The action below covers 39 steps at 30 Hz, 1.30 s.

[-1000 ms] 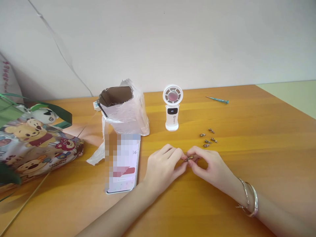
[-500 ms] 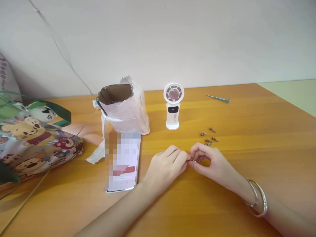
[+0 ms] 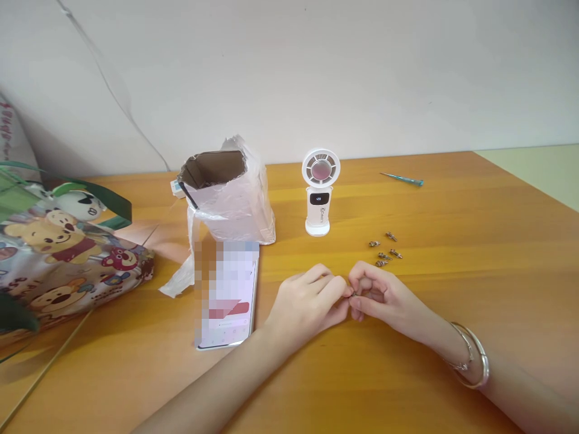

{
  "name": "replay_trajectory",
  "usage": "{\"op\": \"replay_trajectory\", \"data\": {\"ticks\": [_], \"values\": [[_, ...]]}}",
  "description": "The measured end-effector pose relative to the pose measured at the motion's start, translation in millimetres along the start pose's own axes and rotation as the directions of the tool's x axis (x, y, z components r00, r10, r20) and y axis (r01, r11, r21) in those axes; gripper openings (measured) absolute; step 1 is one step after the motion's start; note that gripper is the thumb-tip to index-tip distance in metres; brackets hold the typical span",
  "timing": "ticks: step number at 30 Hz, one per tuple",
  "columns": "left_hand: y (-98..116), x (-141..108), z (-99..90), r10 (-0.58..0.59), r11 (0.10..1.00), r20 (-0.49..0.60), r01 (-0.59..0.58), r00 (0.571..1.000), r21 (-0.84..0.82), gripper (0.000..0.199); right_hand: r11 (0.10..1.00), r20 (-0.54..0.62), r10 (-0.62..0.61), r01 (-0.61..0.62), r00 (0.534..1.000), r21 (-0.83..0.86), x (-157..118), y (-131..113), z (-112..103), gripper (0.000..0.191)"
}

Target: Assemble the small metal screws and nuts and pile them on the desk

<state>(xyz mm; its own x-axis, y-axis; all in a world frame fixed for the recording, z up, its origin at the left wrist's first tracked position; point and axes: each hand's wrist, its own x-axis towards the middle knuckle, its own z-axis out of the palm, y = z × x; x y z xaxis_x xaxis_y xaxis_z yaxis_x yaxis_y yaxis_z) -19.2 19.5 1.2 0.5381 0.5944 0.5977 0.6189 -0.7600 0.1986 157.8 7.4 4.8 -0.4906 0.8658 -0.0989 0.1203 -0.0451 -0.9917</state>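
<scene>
Head view: left hand [image 3: 310, 302] and right hand [image 3: 384, 296] are pinching a small metal fitting [image 3: 354, 293] between their fingertips, steadying it from both sides; similar fittings [image 3: 384, 250] are lying beyond the right hand on the tabletop [image 3: 461, 283].

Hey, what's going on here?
A person sits at a wooden table, working with bare hands. Their left hand and right hand meet at the fingertips, pinching a tiny metal part that their fingers mostly hide. A small cluster of metal fittings lies just beyond the right hand, with a teal-handled screwdriver further back and a white fan standing nearby.
</scene>
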Motion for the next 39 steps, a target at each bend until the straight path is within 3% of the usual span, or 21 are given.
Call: {"op": "replay_trajectory", "data": {"ticks": [2, 5, 9, 14, 21, 30, 39], "values": [[-2.6, 0.6, -3.2, -0.082, 0.992, 0.079, 0.088, 0.994, -0.086, 0.004, 0.999, -0.01, -0.024, 0.024, 1.0, -0.042, 0.1, 0.1, -0.4, 0.011], [-5.3, 3.7, -9.3, -0.199, 0.931, 0.276, 0.269, 0.94, -0.245, 0.009, 0.978, -0.06, -0.119, 0.106, 0.991, -0.179, 0.0, 0.7, -1.8, 0.009], [-3.8, 8.4, -15.0, -0.216, 0.843, 0.415, 0.383, 0.884, -0.378, 0.008, 0.898, -0.079, -0.248, 0.198, 0.966, -0.392, -0.4, 3.6, -4.6, 0.008], [0.1, 8.1, -11.1, -0.269, 0.734, 0.47, 0.495, 0.841, -0.465, 0.006, 0.809, -0.045, -0.31, 0.239, 0.95, -0.537, -1.8, 6.3, -3.0, 0.013], [5.7, 5.4, -3.3, -0.327, 0.533, 0.534, 0.619, 0.779, -0.577, 0.008, 0.699, -0.096, -0.371, 0.21, 0.924, -0.684, -2.3, 7.0, 3.8, 0.015], [14.1, 4.8, 1.3, -0.424, 0.429, 0.546, 0.691, 0.723, -0.581, 0.011, 0.312, -0.068, -0.502, 0.107, 0.862, -0.944, 1.4, 6.6, 9.4, 0.012], [19.2, 5.7, 7.7, -0.485, 0.287, 0.544, 0.712, 0.685, -0.64, 0.016, 0.306, -0.085, -0.504, 0.086, 0.859, -0.948, 3.7, 7.1, 15.5, 0.017]]}}
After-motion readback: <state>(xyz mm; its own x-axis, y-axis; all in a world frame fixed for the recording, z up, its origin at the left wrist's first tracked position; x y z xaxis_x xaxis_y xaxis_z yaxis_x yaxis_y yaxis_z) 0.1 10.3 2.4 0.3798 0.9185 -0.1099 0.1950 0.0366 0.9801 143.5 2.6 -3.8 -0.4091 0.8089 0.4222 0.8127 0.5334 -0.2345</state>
